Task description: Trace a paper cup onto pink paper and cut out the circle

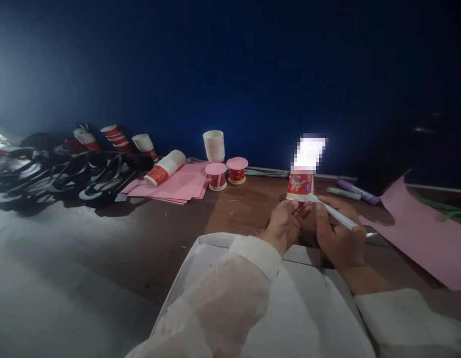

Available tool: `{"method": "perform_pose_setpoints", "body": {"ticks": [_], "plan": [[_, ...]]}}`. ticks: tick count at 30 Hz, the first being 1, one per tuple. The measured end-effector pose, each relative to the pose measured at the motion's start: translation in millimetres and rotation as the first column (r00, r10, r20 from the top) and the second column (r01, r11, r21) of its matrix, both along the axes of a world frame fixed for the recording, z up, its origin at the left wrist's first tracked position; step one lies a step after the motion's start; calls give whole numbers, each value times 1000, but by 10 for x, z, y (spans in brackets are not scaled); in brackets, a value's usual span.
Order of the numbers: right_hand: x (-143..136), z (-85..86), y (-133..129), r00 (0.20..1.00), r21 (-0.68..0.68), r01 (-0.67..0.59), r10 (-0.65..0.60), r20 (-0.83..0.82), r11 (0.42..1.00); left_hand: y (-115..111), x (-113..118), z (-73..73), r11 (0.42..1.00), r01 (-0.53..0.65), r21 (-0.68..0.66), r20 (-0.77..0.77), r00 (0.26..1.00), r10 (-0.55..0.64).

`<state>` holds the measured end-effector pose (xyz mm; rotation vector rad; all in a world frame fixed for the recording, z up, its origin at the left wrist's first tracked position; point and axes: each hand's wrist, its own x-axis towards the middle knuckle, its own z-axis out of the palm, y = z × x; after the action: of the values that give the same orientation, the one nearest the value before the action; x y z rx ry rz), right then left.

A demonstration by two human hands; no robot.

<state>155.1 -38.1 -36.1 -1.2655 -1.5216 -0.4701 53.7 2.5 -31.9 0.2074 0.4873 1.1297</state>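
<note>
A person's left hand (284, 223) curls its fingers at the lower rim of a red paper cup (300, 186) above the far side of a brown table (248, 205); whether they pinch the rim cannot be told. The right hand (345, 244) pinches a white pen (338, 215) between thumb and fingers, its tip at the cup's lower right side. To the left stand two red cups (217, 182) topped with pink discs (237, 163), near a stack of white cups (214, 147). At right, a purple marker (359, 193) lies near a cut pink sheet (429, 236).
</note>
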Motion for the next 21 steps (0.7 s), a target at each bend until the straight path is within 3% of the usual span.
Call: {"method": "perform_pose_setpoints", "body": {"ticks": [21], "plan": [[19,-3,19,997,5,-52,51,58,999,-5,26,43,997,-51,-51,11,999,52]]}}
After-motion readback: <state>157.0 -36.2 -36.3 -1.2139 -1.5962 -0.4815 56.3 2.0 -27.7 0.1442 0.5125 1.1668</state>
